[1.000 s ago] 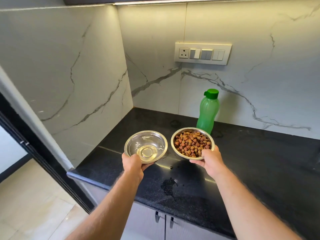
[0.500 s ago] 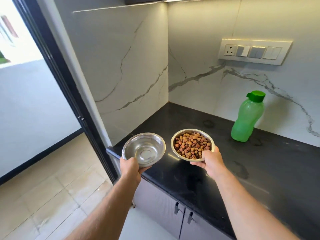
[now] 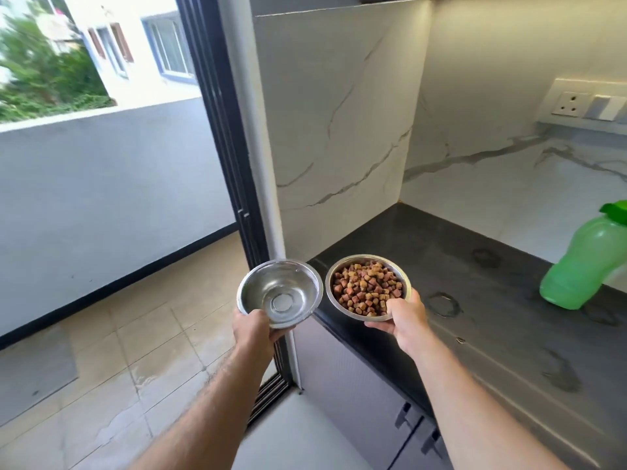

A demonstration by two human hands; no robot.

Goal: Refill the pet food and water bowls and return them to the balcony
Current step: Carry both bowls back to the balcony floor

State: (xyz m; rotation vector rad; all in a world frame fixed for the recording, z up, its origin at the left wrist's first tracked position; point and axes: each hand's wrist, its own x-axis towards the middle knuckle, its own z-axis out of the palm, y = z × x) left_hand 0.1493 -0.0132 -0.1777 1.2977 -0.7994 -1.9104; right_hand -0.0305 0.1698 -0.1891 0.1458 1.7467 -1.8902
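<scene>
Bowls are both in the air near the balcony door: left hand pinches the water bowl rim, right hand the kibble bowl rim. Thin steel, probably slippery, water sloshes, so I'd keep them level.

I find no legible text, label, brand, number or sign in this view: none on the green bottle at 3 o'clock, none on the switch plate at 2 o'clock.

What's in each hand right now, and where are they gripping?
Left hand grips the water bowl by its near rim; right hand grips the kibble bowl by its near-right rim.
</scene>
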